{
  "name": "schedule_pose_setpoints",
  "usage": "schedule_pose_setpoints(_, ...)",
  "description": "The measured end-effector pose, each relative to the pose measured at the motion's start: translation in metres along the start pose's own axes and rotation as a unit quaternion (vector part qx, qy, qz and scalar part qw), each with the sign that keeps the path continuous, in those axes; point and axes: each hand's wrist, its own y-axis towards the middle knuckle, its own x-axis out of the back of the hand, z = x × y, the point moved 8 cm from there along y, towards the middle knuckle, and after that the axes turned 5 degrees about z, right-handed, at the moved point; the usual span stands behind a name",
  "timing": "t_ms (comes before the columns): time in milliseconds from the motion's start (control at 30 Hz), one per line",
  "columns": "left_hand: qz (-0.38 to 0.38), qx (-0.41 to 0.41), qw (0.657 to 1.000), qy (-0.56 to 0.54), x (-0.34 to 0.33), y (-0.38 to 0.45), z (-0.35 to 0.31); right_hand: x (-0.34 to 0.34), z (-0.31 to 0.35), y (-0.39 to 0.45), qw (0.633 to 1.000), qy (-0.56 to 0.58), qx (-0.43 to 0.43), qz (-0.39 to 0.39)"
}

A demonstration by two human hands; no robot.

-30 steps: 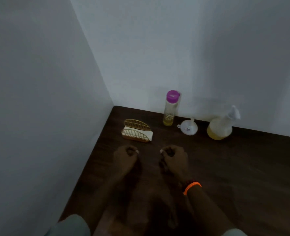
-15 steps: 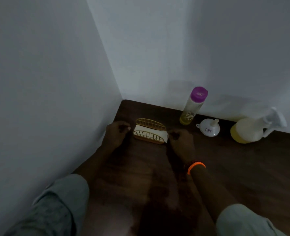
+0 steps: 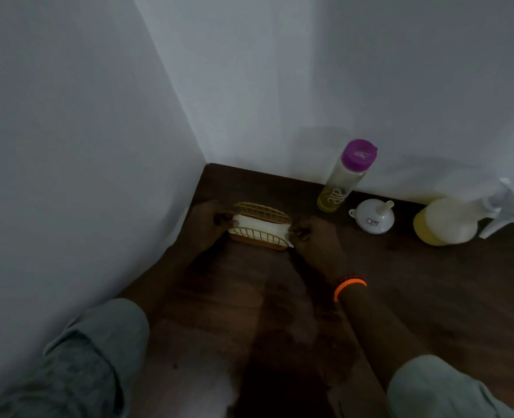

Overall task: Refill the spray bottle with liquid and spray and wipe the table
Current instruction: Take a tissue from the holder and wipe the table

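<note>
I see the dark wooden table set into a corner between two pale walls, taking up most of the lower scene. My two arms reach forward over it, each in a grey-green sleeve, the right wrist ringed by an orange bracelet. At the far right, near the wall, the spray bottle stands with a white trigger head and a shallow band of yellow liquid at its base. Left of it, well apart, a clear bottle with a purple cap stands just beside the far wall, also with a little yellow liquid at the bottom. Between those two lies a white funnel, wide mouth down and spout up. At the far left of the table a gold wire napkin holder sits with white napkins between its two arched sides. My left hand pinches the napkins at the holder's left end; my right hand has its fingers curled at the right end, pinching the napkin edge there
</note>
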Motion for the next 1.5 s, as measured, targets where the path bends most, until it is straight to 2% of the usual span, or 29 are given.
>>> schedule_pose_setpoints(133, -0.002, -0.058, 0.998, 0.022, 0.000, 0.000, -0.009, -0.008, -0.005, 0.003, 1.000, -0.009, -0.009, 0.016)
schedule_pose_setpoints(267, 0.012, -0.052, 0.998, 0.032, -0.001, 0.002, -0.008, -0.014, -0.007, 0.004, 1.000, 0.001, -0.018, 0.010)
schedule_pose_setpoints(433, 0.001, -0.076, 0.997, 0.030, 0.006, -0.005, -0.016, -0.010, -0.001, 0.001, 1.000, -0.019, 0.019, 0.001)
schedule_pose_setpoints(633, -0.007, -0.077, 0.997, -0.011, 0.023, -0.017, -0.028, 0.009, 0.012, -0.012, 0.997, 0.000, 0.065, -0.043)
schedule_pose_setpoints(800, -0.005, -0.099, 0.993, -0.065, 0.044, -0.029, -0.048, 0.026, 0.027, -0.026, 0.995, 0.018, 0.088, -0.051)
schedule_pose_setpoints(1167, 0.027, -0.112, 0.984, -0.132, 0.072, -0.066, -0.121, 0.087, 0.054, -0.087, 0.987, 0.100, 0.101, -0.074)
schedule_pose_setpoints(1300, 0.028, -0.114, 0.983, -0.143, 0.061, -0.087, -0.153, 0.107, 0.051, -0.123, 0.982, 0.135, 0.098, -0.093)
schedule_pose_setpoints(1500, 0.087, -0.102, 0.981, -0.138, -0.003, -0.105, -0.176, 0.115, 0.005, -0.167, 0.987, 0.141, 0.052, -0.062)
